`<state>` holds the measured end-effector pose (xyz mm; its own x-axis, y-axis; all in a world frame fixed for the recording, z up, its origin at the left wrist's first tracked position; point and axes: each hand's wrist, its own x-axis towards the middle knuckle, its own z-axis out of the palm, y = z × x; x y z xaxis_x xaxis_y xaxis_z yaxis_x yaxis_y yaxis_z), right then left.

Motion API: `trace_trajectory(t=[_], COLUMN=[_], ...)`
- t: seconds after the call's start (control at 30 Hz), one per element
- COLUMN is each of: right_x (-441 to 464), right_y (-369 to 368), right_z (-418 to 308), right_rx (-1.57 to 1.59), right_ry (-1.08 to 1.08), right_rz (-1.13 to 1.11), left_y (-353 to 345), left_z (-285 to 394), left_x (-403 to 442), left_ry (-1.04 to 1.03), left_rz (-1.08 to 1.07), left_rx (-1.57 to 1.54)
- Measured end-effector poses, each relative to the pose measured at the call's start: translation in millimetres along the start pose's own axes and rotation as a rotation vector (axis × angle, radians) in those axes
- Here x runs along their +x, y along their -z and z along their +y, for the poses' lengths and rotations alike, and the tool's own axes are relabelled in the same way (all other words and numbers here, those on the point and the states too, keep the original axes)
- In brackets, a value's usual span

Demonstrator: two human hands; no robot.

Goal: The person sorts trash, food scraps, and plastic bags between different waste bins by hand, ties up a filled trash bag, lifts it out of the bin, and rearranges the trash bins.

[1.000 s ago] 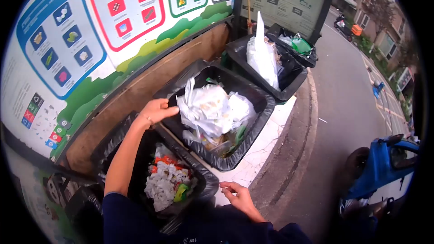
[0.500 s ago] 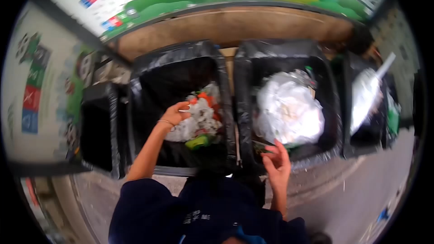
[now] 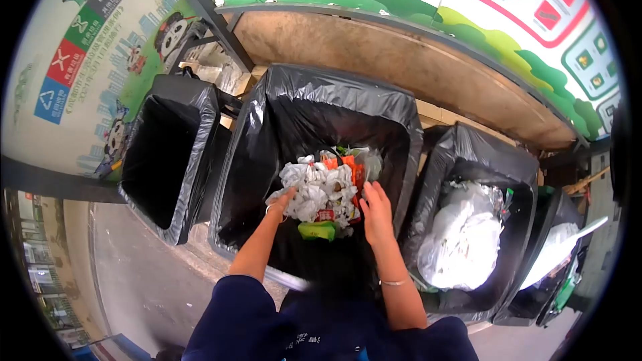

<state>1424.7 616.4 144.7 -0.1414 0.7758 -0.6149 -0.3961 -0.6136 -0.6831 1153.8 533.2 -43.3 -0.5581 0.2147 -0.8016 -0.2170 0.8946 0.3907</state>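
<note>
Centre of frame: crumpled waste (image 3: pixel 313 190), best cupped from both sides; left hand (image 3: pixel 279 207), grip unclear; right hand (image 3: pixel 378 217), grip wide.

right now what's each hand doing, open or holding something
Left hand: at the crumpled white waste; cannot tell whether it grips any.
Right hand: open, fingers extended, beside the pile, nothing visibly held.

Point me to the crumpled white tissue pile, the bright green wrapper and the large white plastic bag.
Crumpled white tissue pile (image 3: pixel 314 190): head view, middle of the pile.
Bright green wrapper (image 3: pixel 317 230): head view, its upper face.
Large white plastic bag (image 3: pixel 461 244): head view, its bulging middle.
</note>
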Motion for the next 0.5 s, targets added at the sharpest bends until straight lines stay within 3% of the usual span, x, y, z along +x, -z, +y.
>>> trace_trajectory(t=[0.03,0.1,0.17,0.2,0.23,0.3,0.37,0.4,0.5], right_x=[30.6,88.4,160.5,186.5,199.9,263.0,284.2,269.2,276.2], right_y=[-6.3,-14.3,5.8,13.8,17.6,81.5,91.3,77.0,76.6], right_z=[18.7,50.9,120.6,143.9,152.1,201.3,213.0,184.7,183.2], right_rx=[-0.056,-0.160,-0.217,-0.243,-0.476,-0.644,-0.750,-0.774,-0.732], right_ry=[-0.025,-0.090,0.076,0.157,0.195,0.024,-0.085,-0.112,-0.195], right_rz=[0.062,0.150,0.261,0.316,0.429,0.528,0.518,0.469,0.372], left_y=[-8.5,-14.4,-28.0,-30.3,-27.3,-23.5,-29.0,-30.7,-45.1], left_z=[-19.1,-21.9,-37.4,-34.5,-33.1,-28.9,-39.1,-46.7,-60.8], left_x=[44.9,68.0,105.3,116.6,120.2,122.9,147.2,158.2,181.2], left_ry=[0.038,0.075,0.115,0.142,0.171,0.225,0.271,0.299,0.354], left_rz=[0.073,0.111,0.255,0.176,0.101,-0.164,-0.263,-0.315,-0.362], left_rx=[0.141,0.143,0.175,0.120,0.071,-0.204,-0.257,-0.280,-0.144])
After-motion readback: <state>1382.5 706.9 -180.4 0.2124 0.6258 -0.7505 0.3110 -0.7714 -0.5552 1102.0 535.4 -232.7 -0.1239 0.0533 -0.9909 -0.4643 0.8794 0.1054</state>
